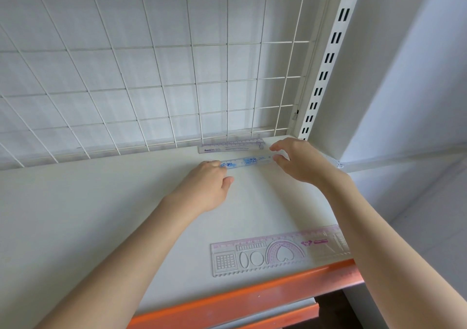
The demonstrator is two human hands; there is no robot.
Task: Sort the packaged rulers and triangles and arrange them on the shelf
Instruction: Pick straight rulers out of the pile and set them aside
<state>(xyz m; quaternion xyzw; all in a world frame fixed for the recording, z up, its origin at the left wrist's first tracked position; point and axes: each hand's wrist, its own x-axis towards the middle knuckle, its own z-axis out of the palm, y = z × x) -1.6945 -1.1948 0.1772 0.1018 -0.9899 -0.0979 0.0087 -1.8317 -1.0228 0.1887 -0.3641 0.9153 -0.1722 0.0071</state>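
A clear ruler with blue print (249, 161) lies across the white shelf (101, 202), and both my hands hold it. My left hand (208, 185) pinches its left end; my right hand (300, 160) grips its right end with the fingers curled. Behind it, against the wire grid, a second clear ruler with purple markings (231, 146) lies flat. Near the shelf's front edge sits a wide pink stencil ruler (275, 251) with a heart, ovals and a grid cut into it; my right forearm covers its right end.
A white wire grid panel (151, 75) closes off the back of the shelf. A slotted white upright (328, 58) stands at the right rear corner. The shelf's front lip is orange (252, 295), with another orange-edged shelf below.
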